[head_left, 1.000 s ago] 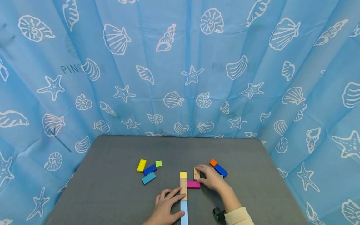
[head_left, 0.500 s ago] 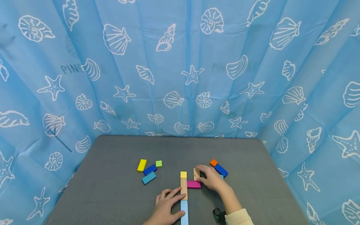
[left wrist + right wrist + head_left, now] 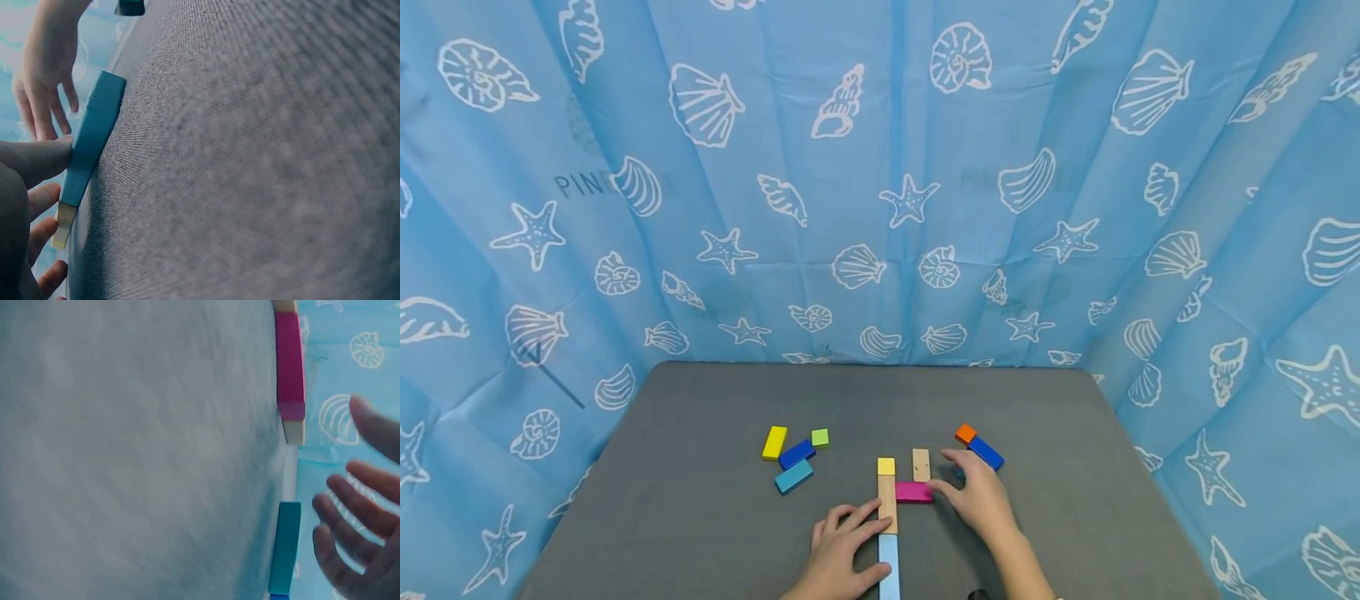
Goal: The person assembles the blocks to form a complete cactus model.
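Note:
My left hand (image 3: 838, 558) lies along a row of blocks in the head view, fingertips resting on the long wooden block (image 3: 887, 490) and thumb against the light blue block (image 3: 889, 562). A yellow cube (image 3: 886, 467) tops that row at its far end. From the row's right side a magenta block (image 3: 913, 492) juts out, with a small wooden block (image 3: 921, 465) standing off its far edge. My right hand (image 3: 981, 496) is just right of these two, thumb and fingers spread, holding nothing. In the right wrist view its fingers (image 3: 344, 515) are apart from the blocks.
At the left lie a yellow block (image 3: 774, 443), a blue block (image 3: 796, 454), a teal block (image 3: 793, 477) and a lime cube (image 3: 820, 437). Beyond my right hand are an orange cube (image 3: 965, 433), another blue block (image 3: 985, 453) and a teal block (image 3: 285, 547). A shell-patterned curtain (image 3: 880, 208) backs the table.
My right hand has let go of the small wooden block and drawn back to the right, fingers spreading. The block stays by the magenta one. My left hand has not moved.

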### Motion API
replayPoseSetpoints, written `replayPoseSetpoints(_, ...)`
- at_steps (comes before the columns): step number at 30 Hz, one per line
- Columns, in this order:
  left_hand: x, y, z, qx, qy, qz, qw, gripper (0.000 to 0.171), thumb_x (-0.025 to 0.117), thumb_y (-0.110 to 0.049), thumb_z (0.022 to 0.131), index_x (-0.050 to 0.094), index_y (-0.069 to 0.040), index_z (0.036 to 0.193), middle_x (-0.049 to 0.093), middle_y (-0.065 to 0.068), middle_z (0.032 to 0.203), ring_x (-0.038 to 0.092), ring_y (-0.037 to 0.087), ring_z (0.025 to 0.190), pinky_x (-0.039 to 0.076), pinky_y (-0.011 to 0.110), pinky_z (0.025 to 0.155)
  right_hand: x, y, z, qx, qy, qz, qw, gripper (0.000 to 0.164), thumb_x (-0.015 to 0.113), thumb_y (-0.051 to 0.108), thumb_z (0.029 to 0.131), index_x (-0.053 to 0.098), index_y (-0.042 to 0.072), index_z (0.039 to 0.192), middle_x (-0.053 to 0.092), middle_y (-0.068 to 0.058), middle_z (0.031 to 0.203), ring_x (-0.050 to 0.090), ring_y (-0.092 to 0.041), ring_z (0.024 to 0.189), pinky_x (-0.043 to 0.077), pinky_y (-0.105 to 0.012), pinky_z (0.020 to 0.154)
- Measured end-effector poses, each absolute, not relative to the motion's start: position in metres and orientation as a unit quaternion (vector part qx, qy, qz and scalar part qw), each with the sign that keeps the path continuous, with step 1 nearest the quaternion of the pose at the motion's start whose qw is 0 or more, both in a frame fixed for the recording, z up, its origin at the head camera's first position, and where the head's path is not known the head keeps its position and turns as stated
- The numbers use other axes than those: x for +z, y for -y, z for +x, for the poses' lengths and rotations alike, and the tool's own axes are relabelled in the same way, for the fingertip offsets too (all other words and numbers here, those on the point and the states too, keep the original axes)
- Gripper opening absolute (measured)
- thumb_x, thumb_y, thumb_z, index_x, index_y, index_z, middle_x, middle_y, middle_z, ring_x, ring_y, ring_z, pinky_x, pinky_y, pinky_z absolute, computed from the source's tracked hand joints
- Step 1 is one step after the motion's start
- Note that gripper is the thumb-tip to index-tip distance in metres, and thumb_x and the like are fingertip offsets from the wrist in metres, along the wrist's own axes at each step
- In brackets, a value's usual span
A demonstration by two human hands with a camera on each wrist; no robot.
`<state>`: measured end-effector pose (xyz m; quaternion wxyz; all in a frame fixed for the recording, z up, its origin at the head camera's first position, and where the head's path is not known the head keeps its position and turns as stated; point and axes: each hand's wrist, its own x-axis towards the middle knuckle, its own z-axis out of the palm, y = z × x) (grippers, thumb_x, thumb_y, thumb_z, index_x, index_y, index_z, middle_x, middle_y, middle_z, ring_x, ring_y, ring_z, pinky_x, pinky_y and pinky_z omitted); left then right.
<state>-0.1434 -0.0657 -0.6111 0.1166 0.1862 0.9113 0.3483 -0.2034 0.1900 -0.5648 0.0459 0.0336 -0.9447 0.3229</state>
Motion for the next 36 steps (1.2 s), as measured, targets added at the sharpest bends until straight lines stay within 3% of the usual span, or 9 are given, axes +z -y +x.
replayPoseSetpoints(6, -0.609, 0.065, -0.143, 0.348, -0.911, 0.182, 0.129, 0.059, 0.061, -0.066, 0.09, 0.057, -0.039, 0.142, 0.042, -0.007, 0.157, 0.035, 0.034, 0.127, 0.028, 0.073, 0.097, -0.571, -0.193, -0.195, 0.342, 0.935, -0.032, 0.088, 0.054, 0.085, 0.033, 0.082, 0.066, 0.008, 0.126, 0.065, -0.016, 0.128, 0.064, -0.035, 0.112, 0.052, -0.055, 0.096)
replayPoseSetpoints(14, -0.61, 0.065, -0.145, 0.347, -0.911, 0.18, 0.13, 0.059, 0.061, -0.067, 0.09, 0.057, -0.039, 0.142, 0.042, -0.009, 0.157, 0.035, 0.033, 0.127, 0.029, 0.069, 0.096, -0.576, -0.197, -0.195, 0.298, 0.937, -0.138, 0.118, 0.067, 0.084, 0.045, 0.08, 0.058, 0.003, 0.125, 0.06, -0.022, 0.124, 0.056, -0.038, 0.11, 0.05, -0.058, 0.087)
replayPoseSetpoints(26, -0.61, 0.066, -0.144, 0.35, -0.909, 0.178, 0.139, 0.059, 0.061, -0.068, 0.089, 0.057, -0.041, 0.142, 0.041, -0.01, 0.158, 0.034, 0.033, 0.128, 0.028, 0.07, 0.097, -0.579, -0.197, -0.201, 0.228, 0.951, -0.204, 0.042, 0.1, 0.078, 0.062, 0.079, 0.043, -0.019, 0.126, 0.055, -0.039, 0.117, 0.053, -0.049, 0.107, 0.049, -0.061, 0.09)
replayPoseSetpoints(32, -0.615, 0.066, -0.146, 0.353, -0.909, 0.186, 0.124, 0.058, 0.059, -0.069, 0.089, 0.057, -0.042, 0.141, 0.043, -0.01, 0.157, 0.035, 0.033, 0.127, 0.029, 0.069, 0.095, -0.582, -0.195, -0.208, 0.218, 0.952, -0.206, 0.061, 0.092, 0.082, 0.052, 0.08, 0.047, -0.024, 0.119, 0.058, -0.04, 0.108, 0.059, -0.049, 0.099, 0.049, -0.059, 0.09)
replayPoseSetpoints(36, -0.617, 0.066, -0.146, 0.347, -0.911, 0.185, 0.122, 0.059, 0.06, -0.07, 0.088, 0.057, -0.044, 0.141, 0.043, -0.011, 0.156, 0.035, 0.032, 0.127, 0.029, 0.068, 0.094, -0.579, -0.195, -0.207, 0.219, 0.954, -0.198, 0.054, 0.085, 0.082, 0.039, 0.083, 0.045, -0.027, 0.123, 0.057, -0.042, 0.113, 0.058, -0.051, 0.104, 0.046, -0.06, 0.096)
